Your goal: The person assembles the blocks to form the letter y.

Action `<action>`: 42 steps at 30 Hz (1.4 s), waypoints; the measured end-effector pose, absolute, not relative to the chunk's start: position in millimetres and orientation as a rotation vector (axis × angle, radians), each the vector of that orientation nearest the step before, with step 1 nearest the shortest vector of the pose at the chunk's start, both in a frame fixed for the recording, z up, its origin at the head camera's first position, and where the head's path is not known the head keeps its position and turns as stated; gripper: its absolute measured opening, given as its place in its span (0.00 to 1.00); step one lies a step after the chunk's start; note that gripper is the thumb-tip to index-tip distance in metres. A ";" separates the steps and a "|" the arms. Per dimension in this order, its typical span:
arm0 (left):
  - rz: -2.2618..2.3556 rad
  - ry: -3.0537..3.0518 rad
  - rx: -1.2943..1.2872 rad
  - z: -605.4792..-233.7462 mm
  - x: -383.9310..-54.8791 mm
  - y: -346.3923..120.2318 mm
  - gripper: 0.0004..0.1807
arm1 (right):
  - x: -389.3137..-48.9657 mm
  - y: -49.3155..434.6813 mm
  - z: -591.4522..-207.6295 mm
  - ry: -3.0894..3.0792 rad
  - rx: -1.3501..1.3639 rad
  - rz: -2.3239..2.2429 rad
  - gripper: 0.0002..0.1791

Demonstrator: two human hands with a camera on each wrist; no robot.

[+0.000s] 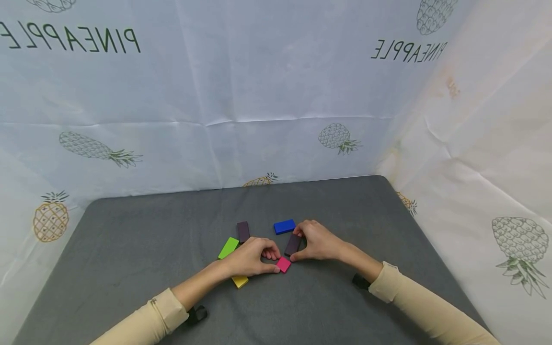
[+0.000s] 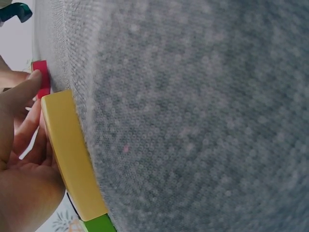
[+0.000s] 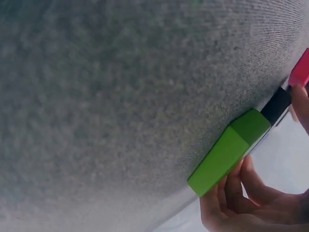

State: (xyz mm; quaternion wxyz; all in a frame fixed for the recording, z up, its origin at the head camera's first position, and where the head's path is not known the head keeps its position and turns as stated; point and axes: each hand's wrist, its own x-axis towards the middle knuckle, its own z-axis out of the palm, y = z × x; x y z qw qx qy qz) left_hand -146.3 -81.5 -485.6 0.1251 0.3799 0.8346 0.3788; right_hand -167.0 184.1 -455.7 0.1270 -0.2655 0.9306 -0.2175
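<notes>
My left hand (image 1: pixel 252 256) pinches a small pink block (image 1: pixel 283 264) between thumb and fingers. In the left wrist view its thumb lies against that pink block (image 2: pixel 42 76). A yellow block (image 1: pixel 240 281) lies partly under this hand, with a light green block (image 1: pixel 228 247) just beyond it. My right hand (image 1: pixel 321 242) grips a dark purple block (image 1: pixel 293 244), thumb at its near end and fingertips at its far end, beside the pink block. A green block (image 3: pixel 229 154) stands by the right fingers in the right wrist view; the hand hides it from the head view.
A blue block (image 1: pixel 284 226) lies beyond the right hand, and another dark purple block (image 1: pixel 243 231) beyond the left. The grey cloth-covered table (image 1: pixel 151 239) meets a pineapple-print white curtain (image 1: pixel 258 86) at the back. Black straps (image 1: pixel 197 314) show near the sleeves.
</notes>
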 end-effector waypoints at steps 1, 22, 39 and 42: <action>1.104 2.432 1.109 -485.6 -146.2 -81.5 0.11 | -167.0 184.2 -455.0 2.700 -0.764 -0.641 0.38; 1.105 2.417 1.094 -485.3 -145.5 -80.6 0.12 | -176.8 192.8 -455.2 2.647 -0.721 -0.741 0.20; 1.119 2.424 1.108 -486.1 -146.5 -81.2 0.11 | -173.5 190.5 -456.2 2.651 -0.775 -0.747 0.19; 1.120 2.427 1.110 -485.9 -146.4 -81.1 0.11 | -173.5 190.1 -456.9 2.652 -0.780 -0.744 0.19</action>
